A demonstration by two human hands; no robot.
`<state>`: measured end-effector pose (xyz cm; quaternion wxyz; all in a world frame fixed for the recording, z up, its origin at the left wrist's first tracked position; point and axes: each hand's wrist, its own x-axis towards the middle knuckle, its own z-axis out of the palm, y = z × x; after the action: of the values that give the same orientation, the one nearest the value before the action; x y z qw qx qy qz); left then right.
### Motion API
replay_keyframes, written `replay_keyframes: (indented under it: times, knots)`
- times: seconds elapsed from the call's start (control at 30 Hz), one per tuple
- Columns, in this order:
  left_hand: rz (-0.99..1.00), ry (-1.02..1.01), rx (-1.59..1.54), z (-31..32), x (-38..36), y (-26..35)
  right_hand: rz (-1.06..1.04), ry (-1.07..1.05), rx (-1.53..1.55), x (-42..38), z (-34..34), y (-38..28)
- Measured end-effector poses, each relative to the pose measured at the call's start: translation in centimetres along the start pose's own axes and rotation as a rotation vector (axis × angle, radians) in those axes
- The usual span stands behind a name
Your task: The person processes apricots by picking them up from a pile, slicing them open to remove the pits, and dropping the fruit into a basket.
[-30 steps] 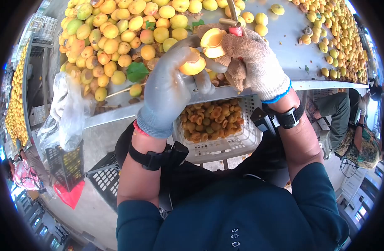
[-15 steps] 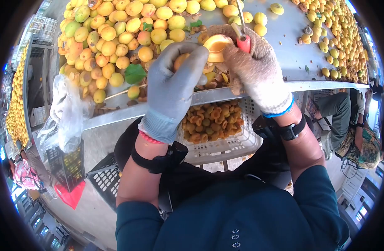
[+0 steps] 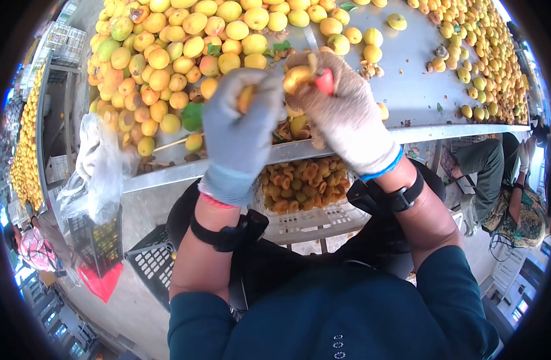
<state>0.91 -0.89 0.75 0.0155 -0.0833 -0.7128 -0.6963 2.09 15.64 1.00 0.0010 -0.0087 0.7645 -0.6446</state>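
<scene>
My left hand [image 3: 238, 117], in a grey-blue glove, is closed around an orange apricot piece [image 3: 246, 99], partly hidden by the fingers. My right hand [image 3: 341, 108], in a tan and white knit glove, grips a knife by its red handle [image 3: 325, 81]; its blade is mostly hidden or blurred. An apricot half [image 3: 297, 78] sits at the fingertips of that same hand. Both hands are above the front edge of the metal table [image 3: 401, 90], a small gap apart. Below them, a white plastic crate [image 3: 311, 225] holds many apricot halves [image 3: 302, 186].
Whole apricots [image 3: 161, 57] are heaped at the table's left, with another pile [image 3: 485, 54] at the right. A clear plastic bag [image 3: 95, 174] hangs off the left edge. Dark crates [image 3: 152, 264] stand on the floor. Another person [image 3: 515, 204] sits at the right.
My hands have separated slightly, and the right one has shifted left with the knife. The apricot half has moved left with it. The knife's blade, upright before, is now hard to see.
</scene>
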Motion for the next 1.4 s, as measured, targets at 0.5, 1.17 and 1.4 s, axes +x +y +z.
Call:
replay_keyframes:
  times: [0.5, 1.17, 1.4]
  knots:
    - [-0.172, -0.109, -0.01, -0.1, 0.5, 0.0, 0.188, -0.155, 0.598, -0.6, -4.3, -3.3]
    - [0.017, -0.019, -0.034, 4.0, -1.1, -0.9, 0.061, 0.201, 1.113, 2.2, -1.0, -6.2]
    - [0.599, 0.1, 0.818, 4.2, -1.5, -3.4, -0.105, 0.013, 0.785, 4.1, -1.7, 0.9]
